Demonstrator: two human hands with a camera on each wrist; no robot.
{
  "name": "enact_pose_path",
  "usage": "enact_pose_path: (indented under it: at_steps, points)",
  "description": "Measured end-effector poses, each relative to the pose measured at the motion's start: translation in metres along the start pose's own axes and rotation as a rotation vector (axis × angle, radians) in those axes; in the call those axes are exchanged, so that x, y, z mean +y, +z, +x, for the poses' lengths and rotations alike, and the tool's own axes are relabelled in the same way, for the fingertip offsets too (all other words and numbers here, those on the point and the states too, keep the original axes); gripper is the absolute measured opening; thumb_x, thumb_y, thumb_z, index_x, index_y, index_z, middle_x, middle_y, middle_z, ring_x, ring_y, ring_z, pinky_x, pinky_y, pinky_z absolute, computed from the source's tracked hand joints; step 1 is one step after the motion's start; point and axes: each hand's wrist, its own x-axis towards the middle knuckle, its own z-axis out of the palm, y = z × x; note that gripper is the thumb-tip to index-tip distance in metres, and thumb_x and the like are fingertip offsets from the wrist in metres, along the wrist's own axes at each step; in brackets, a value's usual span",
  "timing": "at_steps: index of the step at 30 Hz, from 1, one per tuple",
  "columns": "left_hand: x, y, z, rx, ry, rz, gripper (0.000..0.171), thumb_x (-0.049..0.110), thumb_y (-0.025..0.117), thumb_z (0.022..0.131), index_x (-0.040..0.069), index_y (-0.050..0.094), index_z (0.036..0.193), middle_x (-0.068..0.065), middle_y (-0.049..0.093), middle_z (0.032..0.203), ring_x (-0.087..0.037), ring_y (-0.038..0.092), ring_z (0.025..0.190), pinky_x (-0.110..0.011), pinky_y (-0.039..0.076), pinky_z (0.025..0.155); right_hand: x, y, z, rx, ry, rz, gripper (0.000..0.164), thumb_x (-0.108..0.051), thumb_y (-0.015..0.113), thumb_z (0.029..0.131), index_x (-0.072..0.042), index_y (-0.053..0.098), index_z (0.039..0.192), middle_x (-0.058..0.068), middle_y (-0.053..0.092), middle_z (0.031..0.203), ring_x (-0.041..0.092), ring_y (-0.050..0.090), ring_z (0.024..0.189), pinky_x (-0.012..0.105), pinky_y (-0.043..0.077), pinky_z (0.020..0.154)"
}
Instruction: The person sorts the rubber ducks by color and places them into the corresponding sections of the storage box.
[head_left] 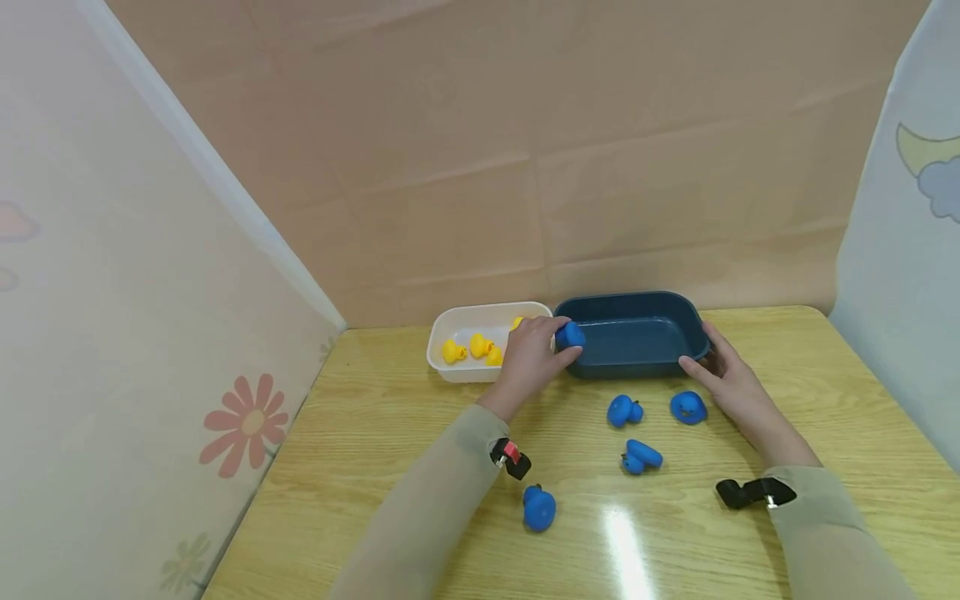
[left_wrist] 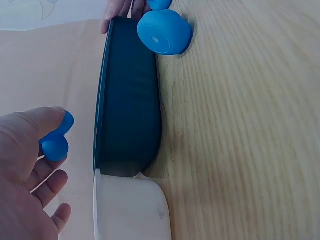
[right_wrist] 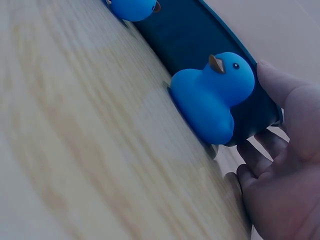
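My left hand (head_left: 527,354) pinches a blue rubber duck (head_left: 573,335) between thumb and fingers above the left end of a dark blue bin (head_left: 630,369). In the left wrist view, the held duck (left_wrist: 56,148) shows at the fingertips, above the bin's rim. My right hand (head_left: 738,390) holds the bin's right end, its thumb (right_wrist: 280,84) at the rim and its other fingers round the end wall. Close to that hand lies another blue rubber duck (right_wrist: 212,97) on the table, in front of the bin. No ducks show inside the bin.
A white bin (head_left: 465,376) with several yellow rubber ducks (head_left: 480,344) touches the dark bin's left side. More blue ducks lie on the wooden table (head_left: 352,467), one (head_left: 539,508) near my left forearm. A paper-covered wall (head_left: 480,167) stands behind the bins.
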Motion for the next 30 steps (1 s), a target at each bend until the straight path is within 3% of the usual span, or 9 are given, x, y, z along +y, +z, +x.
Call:
enact_pose_path:
  at_steps: [6,15,22,30]
  points:
    - [0.001,0.004,0.008,-0.017,-0.012,0.061,0.056,0.048,0.079,0.103,0.019,0.069,0.15,0.0,0.074,0.141,-0.024,0.062,0.124,-0.044,0.05,0.108,0.0,0.001,0.001,-0.002,0.01,-0.007,0.095,-0.044,0.059,0.116,-0.026,-0.011,0.177,0.028,0.001,0.181,0.059,0.011,0.162,0.073,0.014,0.127]
    - [0.001,0.004,0.002,-0.019,-0.022,0.009,0.066,0.044,0.078,0.105,0.024,0.056,0.163,0.001,0.063,0.158,-0.025,0.056,0.142,-0.048,0.043,0.121,-0.001,0.0,0.0,-0.007,0.006,-0.014,0.095,-0.044,0.058,0.116,-0.024,-0.012,0.177,0.029,-0.001,0.18,0.061,0.009,0.161,0.075,0.012,0.126]
    - [-0.007,-0.005,-0.014,0.023,0.002,-0.08,0.063,0.042,0.078,0.106,0.023,0.058,0.162,0.001,0.061,0.161,-0.025,0.054,0.148,-0.051,0.041,0.122,-0.004,-0.002,-0.002,-0.001,0.003,-0.015,0.094,-0.044,0.058,0.116,-0.023,-0.011,0.177,0.029,-0.001,0.181,0.061,0.009,0.161,0.075,0.012,0.126]
    - [-0.021,-0.018,-0.046,0.022,0.06,-0.147,0.063,0.033,0.082,0.103,0.016,0.06,0.159,-0.005,0.06,0.161,-0.03,0.053,0.148,-0.051,0.042,0.123,-0.005,-0.004,-0.003,0.001,0.009,-0.015,0.095,-0.045,0.059,0.115,-0.025,-0.011,0.177,0.029,0.0,0.18,0.061,0.009,0.161,0.076,0.012,0.126]
